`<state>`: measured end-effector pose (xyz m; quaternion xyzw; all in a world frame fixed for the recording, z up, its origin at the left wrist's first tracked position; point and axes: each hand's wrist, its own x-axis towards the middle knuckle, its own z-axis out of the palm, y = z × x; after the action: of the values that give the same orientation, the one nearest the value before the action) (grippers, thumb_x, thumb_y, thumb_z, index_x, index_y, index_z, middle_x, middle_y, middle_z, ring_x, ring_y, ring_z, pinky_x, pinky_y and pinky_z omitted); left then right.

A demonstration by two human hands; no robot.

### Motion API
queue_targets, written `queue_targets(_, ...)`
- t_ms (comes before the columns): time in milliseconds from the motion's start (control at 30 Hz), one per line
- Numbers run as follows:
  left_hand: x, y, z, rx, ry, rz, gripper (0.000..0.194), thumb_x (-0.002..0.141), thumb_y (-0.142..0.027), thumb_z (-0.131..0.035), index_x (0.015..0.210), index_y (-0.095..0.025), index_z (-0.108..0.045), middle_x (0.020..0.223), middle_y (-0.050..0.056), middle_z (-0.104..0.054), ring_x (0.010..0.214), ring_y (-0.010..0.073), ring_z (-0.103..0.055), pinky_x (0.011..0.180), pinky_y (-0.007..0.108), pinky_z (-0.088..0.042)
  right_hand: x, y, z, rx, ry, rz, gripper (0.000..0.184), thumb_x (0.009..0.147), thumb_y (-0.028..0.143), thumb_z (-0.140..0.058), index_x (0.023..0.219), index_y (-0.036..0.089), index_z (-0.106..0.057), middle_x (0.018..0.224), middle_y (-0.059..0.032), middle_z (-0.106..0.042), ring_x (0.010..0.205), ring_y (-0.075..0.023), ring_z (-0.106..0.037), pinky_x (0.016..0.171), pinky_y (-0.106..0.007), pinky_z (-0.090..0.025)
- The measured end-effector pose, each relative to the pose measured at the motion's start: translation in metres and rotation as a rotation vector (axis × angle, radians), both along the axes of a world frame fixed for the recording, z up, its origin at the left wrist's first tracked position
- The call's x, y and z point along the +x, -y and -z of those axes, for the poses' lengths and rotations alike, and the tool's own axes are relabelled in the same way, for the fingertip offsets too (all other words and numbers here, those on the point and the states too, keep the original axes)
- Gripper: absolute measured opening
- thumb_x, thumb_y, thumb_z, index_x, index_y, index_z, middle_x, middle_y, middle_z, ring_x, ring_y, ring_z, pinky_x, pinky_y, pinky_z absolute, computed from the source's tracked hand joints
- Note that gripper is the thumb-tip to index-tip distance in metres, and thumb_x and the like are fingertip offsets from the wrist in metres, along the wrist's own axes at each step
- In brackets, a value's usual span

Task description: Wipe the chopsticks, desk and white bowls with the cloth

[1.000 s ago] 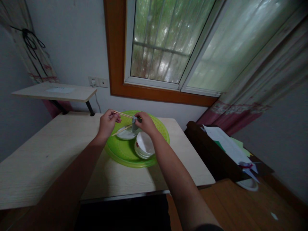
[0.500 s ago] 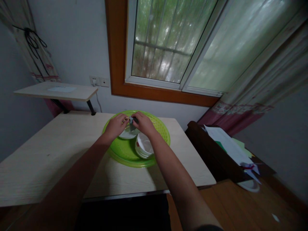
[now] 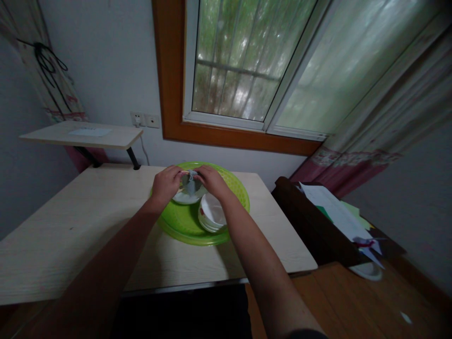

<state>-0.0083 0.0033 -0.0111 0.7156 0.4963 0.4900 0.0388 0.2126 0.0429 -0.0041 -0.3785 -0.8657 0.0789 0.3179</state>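
Note:
Over the far side of a round green tray, my two hands are close together. My left hand is closed, pinching what look like thin wooden chopsticks; their exact number is hidden. Pinched in my right hand is a small grey-blue cloth, which wraps the sticks and hangs down between the hands. A shallow white dish sits on the tray right below the cloth. Nearer me and to the right, a stack of white bowls with a red mark stands partly behind my right forearm.
The tray rests on a pale wooden table. A small raised shelf with a paper on it stands at the back left. Right of the table is a dark brown piece of furniture with papers. A window with an orange-brown frame is behind.
My left hand has shifted slightly left, away from the right. More of the cloth now shows hanging between them. The dish and bowls stay put.

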Motion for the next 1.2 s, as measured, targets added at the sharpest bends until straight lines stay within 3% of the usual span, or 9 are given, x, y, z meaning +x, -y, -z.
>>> queue_targets(267,-0.006,-0.004,-0.002,0.024,0.167,-0.096,0.018,0.098,-0.028,-0.063,0.081,-0.026,-0.068,0.079,0.004,-0.071,0.077,0.0247,-0.069,0.077,0.036,-0.051,0.035,-0.018,0.002,-0.007,0.086,0.324,0.02,0.102,0.01,-0.077,0.115,0.02,-0.087,0.116,-0.0141,-0.083,0.11,-0.0302,-0.071,0.103,-0.04,-0.054)
queue_targets(367,-0.009,-0.007,-0.001,0.001,0.218,-0.09,0.017,0.098,-0.027,-0.062,0.081,-0.025,-0.066,0.08,0.003,-0.07,0.073,0.0232,-0.068,0.073,0.034,-0.05,0.041,-0.019,0.003,-0.001,0.103,0.38,0.02,0.1,0.009,-0.079,0.112,0.022,-0.089,0.113,-0.0137,-0.083,0.107,-0.0304,-0.072,0.099,-0.039,-0.055)
queue_targets(500,-0.009,-0.009,0.001,-0.025,0.159,-0.046,0.02,0.098,-0.029,-0.063,0.079,-0.026,-0.067,0.079,0.004,-0.07,0.076,0.0245,-0.068,0.074,0.035,-0.051,0.036,-0.018,0.003,0.015,0.073,0.317,0.021,0.099,0.009,-0.08,0.111,0.023,-0.089,0.112,-0.0121,-0.084,0.107,-0.0297,-0.072,0.1,-0.039,-0.055)
queue_targets(733,0.0,-0.011,0.009,-0.07,-0.086,0.083,0.019,0.097,-0.028,-0.067,0.08,-0.027,-0.075,0.093,0.009,-0.08,0.094,0.0307,-0.075,0.09,0.04,-0.055,0.006,0.0,0.0,0.046,0.14,0.056,0.017,0.106,0.014,-0.076,0.119,0.02,-0.086,0.116,-0.0115,-0.082,0.111,-0.027,-0.072,0.103,-0.037,-0.054)
queue_targets(900,0.002,-0.011,0.011,-0.078,-0.069,0.089,0.019,0.096,-0.026,-0.069,0.08,-0.028,-0.079,0.096,0.009,-0.083,0.097,0.0314,-0.076,0.093,0.04,-0.056,-0.004,0.007,0.0,0.02,0.152,0.04,0.018,0.11,0.015,-0.072,0.123,0.02,-0.084,0.116,-0.0111,-0.08,0.108,-0.0249,-0.073,0.096,-0.033,-0.054)
queue_targets(1033,-0.002,-0.011,0.01,-0.042,-0.031,0.005,0.02,0.098,-0.028,-0.066,0.083,-0.027,-0.079,0.096,0.009,-0.082,0.095,0.0305,-0.074,0.088,0.038,-0.055,0.007,0.001,-0.003,0.017,0.15,0.155,0.02,0.11,0.015,-0.071,0.124,0.021,-0.085,0.12,-0.0124,-0.082,0.109,-0.0265,-0.073,0.096,-0.034,-0.053)
queue_targets(1200,-0.011,-0.016,0.007,-0.126,-0.025,-0.171,0.022,0.1,-0.027,-0.06,0.085,-0.025,-0.076,0.097,0.009,-0.082,0.097,0.0279,-0.073,0.089,0.036,-0.053,0.032,-0.005,-0.009,-0.051,0.269,0.472,0.024,0.111,0.021,-0.072,0.131,0.019,-0.084,0.132,-0.0142,-0.082,0.123,-0.0302,-0.07,0.108,-0.038,-0.047)
